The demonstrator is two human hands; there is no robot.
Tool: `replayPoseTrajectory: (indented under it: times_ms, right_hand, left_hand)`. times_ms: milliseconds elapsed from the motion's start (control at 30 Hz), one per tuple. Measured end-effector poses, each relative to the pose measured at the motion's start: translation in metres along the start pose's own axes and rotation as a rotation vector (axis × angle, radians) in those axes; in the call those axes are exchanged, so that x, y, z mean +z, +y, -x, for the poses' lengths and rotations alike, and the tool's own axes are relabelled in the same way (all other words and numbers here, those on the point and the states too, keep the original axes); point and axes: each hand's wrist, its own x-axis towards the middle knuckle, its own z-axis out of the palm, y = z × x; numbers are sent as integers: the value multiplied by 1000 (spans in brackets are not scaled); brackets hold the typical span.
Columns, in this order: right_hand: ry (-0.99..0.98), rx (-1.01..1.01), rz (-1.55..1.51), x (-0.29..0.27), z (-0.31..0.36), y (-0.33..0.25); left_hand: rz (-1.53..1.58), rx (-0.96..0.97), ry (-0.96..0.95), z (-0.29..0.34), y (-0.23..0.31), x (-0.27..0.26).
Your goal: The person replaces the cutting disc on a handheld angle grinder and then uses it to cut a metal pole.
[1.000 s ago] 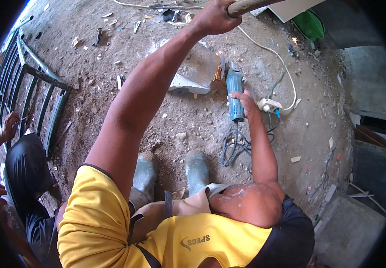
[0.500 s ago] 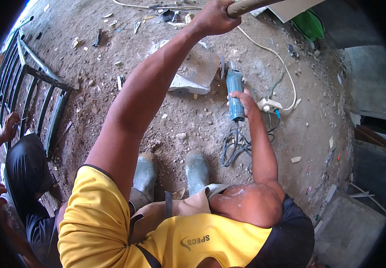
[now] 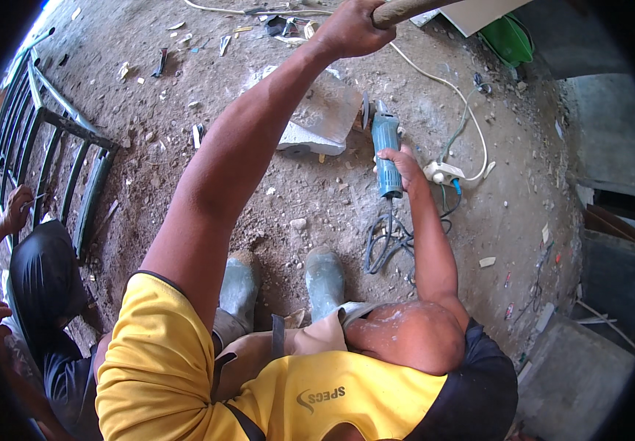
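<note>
My left hand (image 3: 356,28) is stretched far forward and closed around a thick wooden pole (image 3: 414,9), which runs out of view at the top. In my right hand (image 3: 405,165) is a blue-green angle grinder (image 3: 386,140), its fingers wrapped round the body. The grinder's disc (image 3: 366,110) stands at the right side of a pale, whitish block (image 3: 316,132) on the ground; whether it touches the block, I cannot tell. Part of the block is hidden behind my left forearm. From the grinder's rear, a dark cord (image 3: 385,246) lies in loops.
A white extension socket (image 3: 442,173) with a pale cable lies right of the grinder. Dark metal frames (image 3: 56,121) are at the left, beside another person's hand (image 3: 17,209). My rubber boots (image 3: 325,275) stand on dirt strewn with scraps. A green container (image 3: 508,40) sits at the far right.
</note>
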Motion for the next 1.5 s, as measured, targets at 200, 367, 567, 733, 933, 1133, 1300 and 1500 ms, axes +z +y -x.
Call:
replayPoseTrajectory:
  times_ms: [200,367,567,733,933,1133,1300,1500]
  right_hand:
    - [0,43,8,-5,4,8]
    - [24,6,18,-1,2,7]
    - [39,11,17,1,2,3]
    - [9,4,-9,-6,1,16]
    - [156,-76,170,-6,7,16]
    - [375,-224,600,10,18,-15]
    - [457,-318,786,9,8,-23]
    - [437,-304,821,4,1,-26]
  left_hand:
    - [-25,1,13,0,0,0]
    - [1,-18,14,0,0,0]
    - [-28,-47,-12,0,2,-1]
    - [-80,-55,0,-1,2,-1]
    - [-11,-41,34,-1,-1,4]
    - [-92,-154,124,-19,-31,-13]
    - [-53,-235,192,-27,-54,-36]
    - [-161,-144,162,-25,-45,-29]
